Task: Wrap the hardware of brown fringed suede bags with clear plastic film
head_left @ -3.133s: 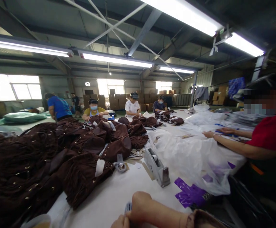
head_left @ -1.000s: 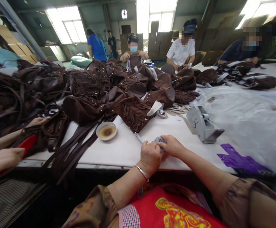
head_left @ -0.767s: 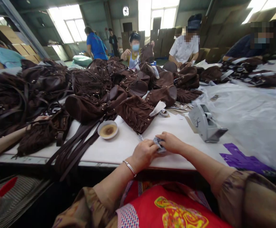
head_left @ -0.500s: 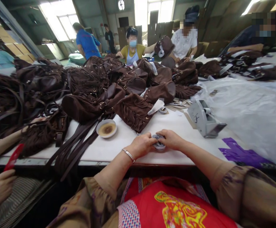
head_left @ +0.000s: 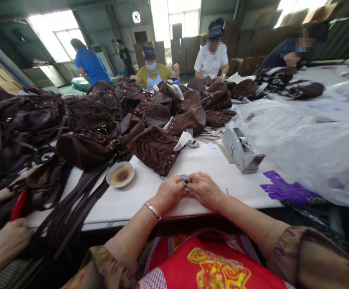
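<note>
Over the white tabletop [head_left: 150, 200], my left hand [head_left: 170, 192] and my right hand [head_left: 206, 190] meet with bent fingers on a small grey coiled bundle [head_left: 185, 178]. Its exact kind is hard to make out, since the fingers cover most of it. Just beyond the hands lies a dark brown fringed suede bag [head_left: 155, 148], with a white tag [head_left: 182, 141] and another small grey coil [head_left: 193, 143] beside it. To the left of my left hand sits a white bowl [head_left: 120, 175] of yellowish-brown stuff.
Brown bags [head_left: 93, 112] are heaped across the left and middle. A grey tape dispenser [head_left: 242, 150], purple plastic [head_left: 289, 188] and clear plastic sheeting [head_left: 297, 140] lie at right. Beside me at left, a co-worker's hand [head_left: 6, 249] holds a red-handled tool [head_left: 18, 205]. Other people work across the table.
The view has shifted to the right. My right hand has turned in and closed further over the grey bundle, which shows less now. The co-worker opposite no longer holds up a bag.
</note>
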Demonstrator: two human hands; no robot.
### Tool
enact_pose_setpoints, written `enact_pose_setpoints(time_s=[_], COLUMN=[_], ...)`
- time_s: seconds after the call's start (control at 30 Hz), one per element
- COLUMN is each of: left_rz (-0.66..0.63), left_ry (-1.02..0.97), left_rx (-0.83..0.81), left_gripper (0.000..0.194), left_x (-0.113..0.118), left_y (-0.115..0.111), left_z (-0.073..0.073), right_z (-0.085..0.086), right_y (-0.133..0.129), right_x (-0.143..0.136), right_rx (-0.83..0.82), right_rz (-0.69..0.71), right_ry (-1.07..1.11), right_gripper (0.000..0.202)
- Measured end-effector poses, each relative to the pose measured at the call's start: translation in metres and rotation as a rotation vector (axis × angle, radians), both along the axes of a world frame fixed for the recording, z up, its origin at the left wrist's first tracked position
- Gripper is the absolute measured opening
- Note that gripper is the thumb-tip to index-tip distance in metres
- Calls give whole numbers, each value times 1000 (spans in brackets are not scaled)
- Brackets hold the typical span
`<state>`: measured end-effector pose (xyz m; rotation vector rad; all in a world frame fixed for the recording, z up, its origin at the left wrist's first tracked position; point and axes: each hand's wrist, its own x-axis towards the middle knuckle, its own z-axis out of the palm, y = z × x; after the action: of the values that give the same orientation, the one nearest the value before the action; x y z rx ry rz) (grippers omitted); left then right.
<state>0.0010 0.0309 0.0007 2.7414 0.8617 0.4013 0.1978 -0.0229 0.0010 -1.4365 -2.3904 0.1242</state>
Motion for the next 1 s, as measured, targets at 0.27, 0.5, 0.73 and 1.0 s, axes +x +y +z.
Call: enact_pose_setpoints(time_s=[0.27,0.5,0.73,1.0], left_rz=[-69,71,77,72], left_ry=[-2,-38,-117,-163], left_rx=[-33,130,110,89], left_gripper=[20,20,15,11], left_x=[-5,3,3,1], left_y=[9,-3,0,3], left_z=[3,-11,-9,-14], right_z=[-10,20,18,33], right_y=[8,57,106,77], right_x=[8,64,108,114], right_rx=[-16,-338,-530,-384], right_rz=[104,-625,-860,-515], right_ry=[142,-27,-173,-230], right_gripper=[12,31,26,32])
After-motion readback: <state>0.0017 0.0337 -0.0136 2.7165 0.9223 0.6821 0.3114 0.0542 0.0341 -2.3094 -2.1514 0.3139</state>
